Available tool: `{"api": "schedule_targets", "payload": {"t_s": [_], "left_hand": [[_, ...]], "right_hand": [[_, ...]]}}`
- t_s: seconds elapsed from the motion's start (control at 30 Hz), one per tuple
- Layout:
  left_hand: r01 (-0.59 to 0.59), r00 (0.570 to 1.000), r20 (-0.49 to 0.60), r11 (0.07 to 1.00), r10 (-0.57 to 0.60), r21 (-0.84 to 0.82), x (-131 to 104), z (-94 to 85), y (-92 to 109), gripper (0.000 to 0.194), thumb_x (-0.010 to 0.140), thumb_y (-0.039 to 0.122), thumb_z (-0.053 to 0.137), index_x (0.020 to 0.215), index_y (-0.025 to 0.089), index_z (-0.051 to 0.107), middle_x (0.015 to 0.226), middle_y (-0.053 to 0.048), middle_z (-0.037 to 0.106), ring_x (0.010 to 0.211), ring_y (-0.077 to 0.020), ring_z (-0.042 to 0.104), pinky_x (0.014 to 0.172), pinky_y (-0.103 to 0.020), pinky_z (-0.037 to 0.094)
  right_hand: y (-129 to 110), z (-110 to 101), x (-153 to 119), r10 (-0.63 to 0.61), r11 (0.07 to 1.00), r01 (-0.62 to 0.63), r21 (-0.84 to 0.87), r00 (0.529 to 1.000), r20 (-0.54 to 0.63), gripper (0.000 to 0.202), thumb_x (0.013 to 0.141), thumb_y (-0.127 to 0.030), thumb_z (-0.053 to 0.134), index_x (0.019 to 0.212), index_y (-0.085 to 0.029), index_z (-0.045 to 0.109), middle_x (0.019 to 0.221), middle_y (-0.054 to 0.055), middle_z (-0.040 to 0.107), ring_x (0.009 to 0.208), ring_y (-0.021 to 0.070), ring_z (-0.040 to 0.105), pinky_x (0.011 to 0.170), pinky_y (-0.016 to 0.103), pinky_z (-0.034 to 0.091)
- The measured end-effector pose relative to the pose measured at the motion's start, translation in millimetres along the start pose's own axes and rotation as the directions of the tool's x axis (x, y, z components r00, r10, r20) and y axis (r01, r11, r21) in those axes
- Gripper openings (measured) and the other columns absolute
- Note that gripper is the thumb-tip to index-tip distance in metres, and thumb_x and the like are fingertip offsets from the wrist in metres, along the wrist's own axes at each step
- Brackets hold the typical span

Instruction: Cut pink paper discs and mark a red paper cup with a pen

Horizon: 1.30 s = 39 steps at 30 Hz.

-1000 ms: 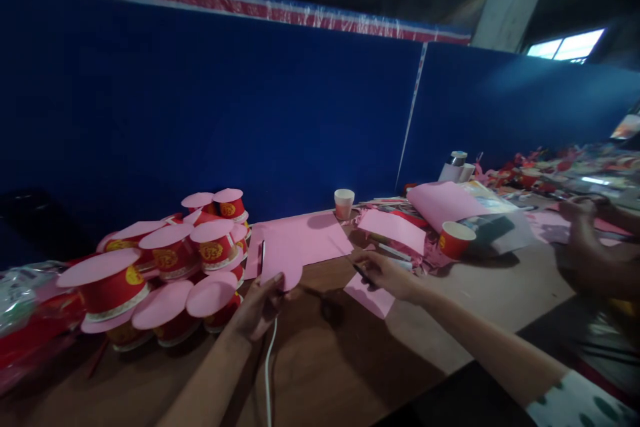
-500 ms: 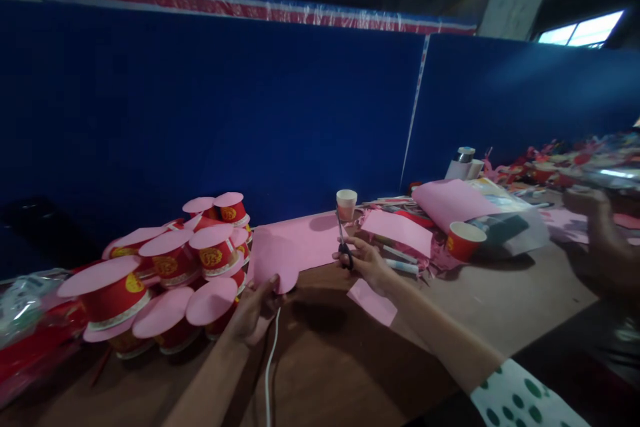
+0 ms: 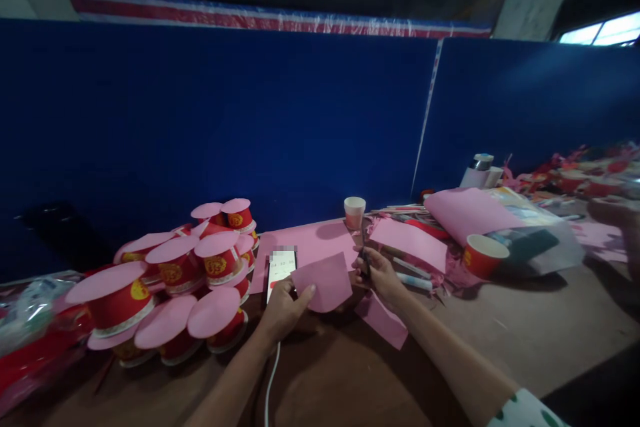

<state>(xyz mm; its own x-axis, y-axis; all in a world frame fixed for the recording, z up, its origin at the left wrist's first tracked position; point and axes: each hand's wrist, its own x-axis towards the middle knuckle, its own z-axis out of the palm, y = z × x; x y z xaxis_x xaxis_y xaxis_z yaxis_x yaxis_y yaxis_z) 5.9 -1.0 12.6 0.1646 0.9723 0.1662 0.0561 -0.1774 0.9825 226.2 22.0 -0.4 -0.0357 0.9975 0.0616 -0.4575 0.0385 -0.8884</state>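
A pink paper piece (image 3: 327, 282) with a rounded lower edge is pinched in my left hand (image 3: 286, 309), thumb on top. Just to its right, my right hand (image 3: 379, 275) is closed around dark-handled scissors (image 3: 365, 257), their blades pointing away from me. The blades are apart from the paper. Behind the held piece lies a large pink sheet (image 3: 310, 240), and a phone (image 3: 281, 269) with a lit screen and white cable rests at its left part. A smaller pink scrap (image 3: 383, 321) lies below my right hand.
Several red cups topped with pink discs (image 3: 173, 260) crowd the left. A white cup (image 3: 355, 211) stands by the blue partition (image 3: 250, 120). Rightward are pink papers, markers, a red cup (image 3: 485, 255) and a plastic bag (image 3: 545, 250). Another person's hand (image 3: 613, 213) shows at far right.
My left hand has moved right and up with the paper, uncovering the phone. My right hand and the scissors have shifted slightly right in view. The camera view has also shifted.
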Motion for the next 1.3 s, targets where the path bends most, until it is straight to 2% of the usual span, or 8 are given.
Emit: {"api": "schedule_targets", "payload": {"t_s": [0.13, 0.3, 0.4, 0.57, 0.77, 1.0, 1.3], "left_hand": [[-0.038, 0.999, -0.032, 0.995, 0.041, 0.092, -3.8, -0.2, 2.3, 0.034, 0.076, 0.032, 0.058, 0.102, 0.011, 0.066, 0.089, -0.008, 0.072, 0.084, -0.0226, 0.064, 0.074, -0.032, 0.051], [-0.044, 0.999, 0.004, 0.980, 0.044, 0.197, -13.8, -0.2, -1.2, 0.030, 0.077, 0.029, 0.057, 0.098, 0.012, 0.068, 0.086, -0.007, 0.072, 0.077, -0.0208, 0.065, 0.071, -0.029, 0.051], [-0.061, 0.998, 0.018, 0.967, 0.058, 0.248, -17.7, 1.9, -5.9, 0.027, 0.077, 0.028, 0.056, 0.095, 0.013, 0.069, 0.085, -0.006, 0.072, 0.076, -0.0200, 0.065, 0.071, -0.029, 0.052], [-0.112, 0.994, 0.026, 0.940, 0.109, 0.322, -19.5, 4.9, -7.9, 0.023, 0.077, 0.027, 0.056, 0.091, 0.014, 0.069, 0.085, -0.005, 0.072, 0.078, -0.0191, 0.065, 0.073, -0.028, 0.051], [-0.052, 0.998, -0.023, 0.947, 0.063, 0.316, -18.6, 3.7, -6.5, 0.025, 0.077, 0.030, 0.057, 0.091, 0.013, 0.069, 0.086, -0.007, 0.071, 0.077, -0.0191, 0.064, 0.072, -0.028, 0.050], [-0.001, 0.999, -0.050, 0.962, 0.016, 0.273, -17.8, 2.1, -3.9, 0.021, 0.074, 0.028, 0.058, 0.084, 0.012, 0.069, 0.079, -0.006, 0.071, 0.072, -0.0194, 0.063, 0.072, -0.029, 0.050], [-0.013, 0.999, -0.042, 0.957, 0.026, 0.288, -17.6, 0.0, -2.9, 0.022, 0.074, 0.028, 0.059, 0.087, 0.012, 0.069, 0.083, -0.006, 0.072, 0.077, -0.0197, 0.064, 0.072, -0.027, 0.050]], "right_hand": [[3.8, 8.6, -5.8, 0.035, 0.999, -0.035, -0.003, 0.999, 0.040, 0.046, 0.061, -0.039, 0.077, 0.099, -0.020, 0.058, 0.068, -0.001, 0.058, 0.055, 0.0110, 0.054, 0.049, 0.023, 0.043], [5.6, 18.2, -12.8, 0.019, 0.998, -0.014, -0.054, 0.995, 0.096, 0.043, 0.067, -0.043, 0.072, 0.101, -0.021, 0.058, 0.072, 0.000, 0.055, 0.057, 0.0100, 0.051, 0.048, 0.020, 0.039], [6.8, 19.0, -16.1, -0.021, 0.991, 0.036, -0.129, 0.993, 0.118, 0.041, 0.067, -0.039, 0.072, 0.102, -0.022, 0.059, 0.073, -0.002, 0.052, 0.057, 0.0085, 0.046, 0.048, 0.019, 0.036], [13.6, 14.8, -15.4, -0.064, 0.978, 0.094, -0.186, 0.984, 0.164, 0.046, 0.061, -0.028, 0.077, 0.102, -0.023, 0.059, 0.075, -0.002, 0.052, 0.069, 0.0118, 0.049, 0.058, 0.021, 0.039], [17.9, 13.9, -15.3, -0.010, 0.986, 0.037, -0.162, 0.986, 0.166, 0.050, 0.058, -0.020, 0.078, 0.103, -0.023, 0.057, 0.074, -0.003, 0.052, 0.067, 0.0111, 0.048, 0.058, 0.021, 0.039], [15.8, 17.0, -17.2, -0.020, 0.986, 0.054, -0.160, 0.979, 0.204, 0.038, 0.060, -0.020, 0.077, 0.094, -0.022, 0.059, 0.078, -0.002, 0.058, 0.071, 0.0126, 0.053, 0.067, 0.024, 0.042], [16.2, 14.4, -17.6, 0.024, 0.985, 0.012, -0.175, 0.979, 0.203, 0.036, 0.062, -0.020, 0.077, 0.093, -0.020, 0.060, 0.073, -0.003, 0.058, 0.066, 0.0105, 0.052, 0.060, 0.020, 0.040]]}}
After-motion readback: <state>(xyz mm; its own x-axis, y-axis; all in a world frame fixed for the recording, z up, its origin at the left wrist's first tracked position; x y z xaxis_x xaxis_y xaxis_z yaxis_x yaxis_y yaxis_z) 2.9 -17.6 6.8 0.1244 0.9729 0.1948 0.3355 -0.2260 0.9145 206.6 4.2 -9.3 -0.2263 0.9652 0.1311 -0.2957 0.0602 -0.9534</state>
